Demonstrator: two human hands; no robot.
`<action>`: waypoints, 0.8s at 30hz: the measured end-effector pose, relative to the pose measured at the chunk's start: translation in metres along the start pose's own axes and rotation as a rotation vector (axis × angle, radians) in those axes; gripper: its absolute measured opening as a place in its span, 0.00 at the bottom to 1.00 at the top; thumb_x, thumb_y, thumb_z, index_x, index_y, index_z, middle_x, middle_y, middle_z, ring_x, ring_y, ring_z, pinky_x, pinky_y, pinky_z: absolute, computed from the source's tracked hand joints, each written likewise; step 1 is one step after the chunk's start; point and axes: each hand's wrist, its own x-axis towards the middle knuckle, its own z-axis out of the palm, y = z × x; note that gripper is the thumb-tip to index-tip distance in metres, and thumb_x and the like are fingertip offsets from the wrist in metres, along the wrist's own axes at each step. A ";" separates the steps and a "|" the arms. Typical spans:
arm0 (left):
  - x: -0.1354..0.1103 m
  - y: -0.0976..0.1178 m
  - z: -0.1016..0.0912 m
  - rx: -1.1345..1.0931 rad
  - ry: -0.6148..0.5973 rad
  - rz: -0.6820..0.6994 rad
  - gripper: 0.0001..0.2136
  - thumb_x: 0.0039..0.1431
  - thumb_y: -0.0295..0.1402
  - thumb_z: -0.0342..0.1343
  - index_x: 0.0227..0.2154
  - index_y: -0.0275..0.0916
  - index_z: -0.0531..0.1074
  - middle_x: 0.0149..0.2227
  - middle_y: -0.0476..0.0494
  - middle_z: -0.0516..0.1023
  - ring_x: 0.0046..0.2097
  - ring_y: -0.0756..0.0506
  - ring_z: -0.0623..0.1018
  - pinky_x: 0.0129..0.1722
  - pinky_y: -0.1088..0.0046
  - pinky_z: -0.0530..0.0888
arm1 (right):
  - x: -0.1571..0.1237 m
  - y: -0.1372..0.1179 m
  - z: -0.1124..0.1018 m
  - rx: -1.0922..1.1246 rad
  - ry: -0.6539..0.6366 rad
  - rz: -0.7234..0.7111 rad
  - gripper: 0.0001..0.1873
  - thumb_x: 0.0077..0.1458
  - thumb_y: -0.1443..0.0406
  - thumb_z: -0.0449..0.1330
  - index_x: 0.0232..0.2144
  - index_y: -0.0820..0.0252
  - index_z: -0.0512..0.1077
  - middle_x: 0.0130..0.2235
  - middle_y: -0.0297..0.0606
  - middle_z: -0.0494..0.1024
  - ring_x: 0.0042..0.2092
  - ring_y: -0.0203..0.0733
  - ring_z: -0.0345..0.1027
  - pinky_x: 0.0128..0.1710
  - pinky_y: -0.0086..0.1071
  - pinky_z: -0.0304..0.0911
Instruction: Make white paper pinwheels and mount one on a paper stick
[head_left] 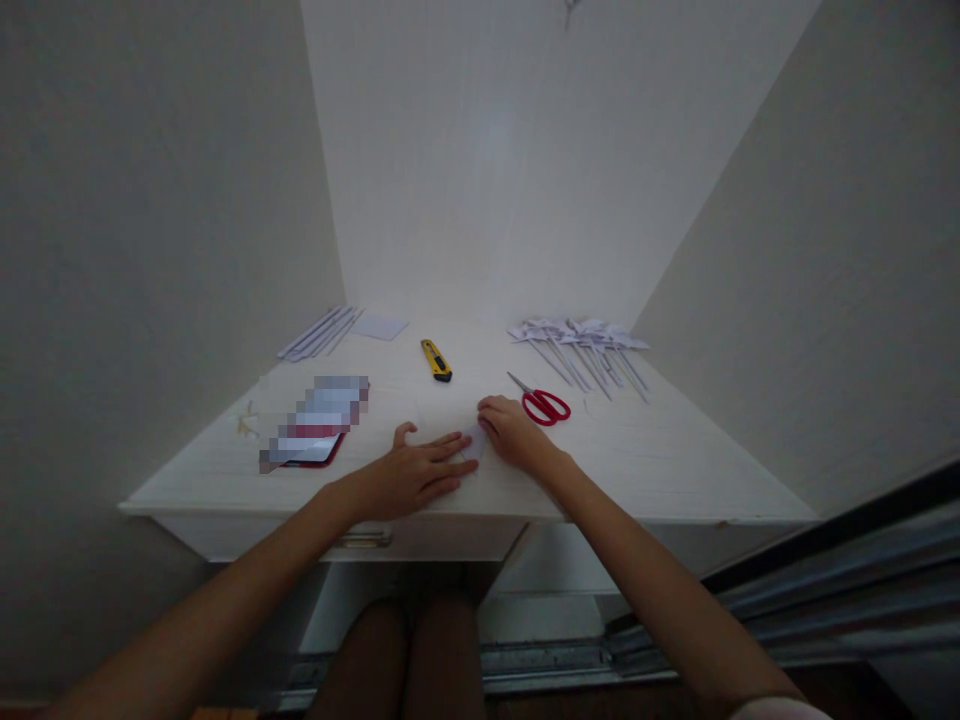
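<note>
A small piece of white paper point(472, 450) lies on the white desk near its front edge, between my hands. My left hand point(417, 472) is open, its fingers stretched out flat with the tips resting on the paper and the thumb apart. My right hand point(511, 428) has its fingers curled together at the paper's upper right edge, closed on it. Just right of that hand lies a pair of scissors point(541, 402) with red handles, its blades toward the back left. Behind both hands sits a yellow box cutter point(436, 361).
Paper pinwheels on thin sticks point(589, 350) are piled at the back right. Rolled paper sticks point(319, 335) and a flat paper sheet point(380, 325) lie at the back left. A red-edged phone point(322, 425), partly blurred, is on the left. Walls enclose the desk point(660, 470).
</note>
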 end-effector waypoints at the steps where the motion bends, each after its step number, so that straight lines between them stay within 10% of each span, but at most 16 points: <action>1: 0.000 0.001 -0.001 -0.005 -0.014 -0.006 0.19 0.65 0.39 0.33 0.57 0.50 0.55 0.61 0.39 0.53 0.60 0.41 0.58 0.54 0.48 0.47 | -0.003 -0.004 -0.004 -0.004 -0.022 -0.030 0.12 0.55 0.75 0.48 0.37 0.69 0.71 0.44 0.49 0.72 0.48 0.42 0.63 0.49 0.36 0.56; 10: 0.003 0.003 -0.007 -0.030 -0.064 -0.020 0.20 0.64 0.42 0.34 0.58 0.52 0.53 0.63 0.39 0.49 0.60 0.38 0.58 0.52 0.45 0.49 | -0.031 -0.034 0.002 0.034 -0.114 0.099 0.21 0.60 0.70 0.42 0.54 0.64 0.60 0.56 0.45 0.65 0.58 0.41 0.57 0.57 0.42 0.49; 24: 0.008 0.004 -0.012 -0.011 -0.093 -0.047 0.19 0.63 0.42 0.37 0.55 0.54 0.59 0.61 0.36 0.54 0.52 0.37 0.68 0.49 0.48 0.54 | -0.023 -0.047 0.011 -0.050 -0.052 0.378 0.22 0.61 0.65 0.40 0.55 0.59 0.60 0.58 0.40 0.61 0.60 0.40 0.52 0.57 0.44 0.47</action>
